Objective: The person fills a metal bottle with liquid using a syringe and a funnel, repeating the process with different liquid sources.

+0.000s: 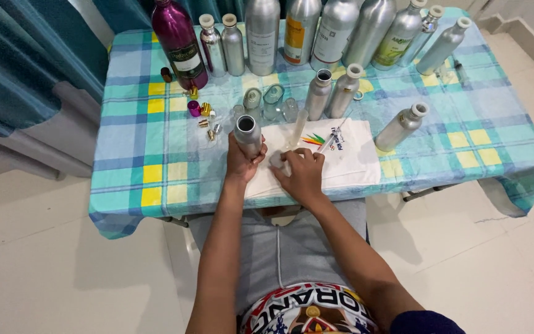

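My left hand (242,162) grips an open silver aluminium bottle (248,133) that stands upright on a white cloth (353,162). My right hand (302,172) rests on the cloth just right of it, fingers closed on a small pale object (277,161), too hidden to identify. A clear narrow glass tube (298,128) stands just beyond my right hand. A syringe (330,140) lies on the cloth to its right.
The table (149,148) wears a teal, blue and yellow checked cloth. A purple bottle (180,44) and several silver bottles (262,34) line the back. Two open silver bottles (332,91), small glass vials (272,102) and little caps (202,111) sit mid-table. Another bottle (402,127) leans at right.
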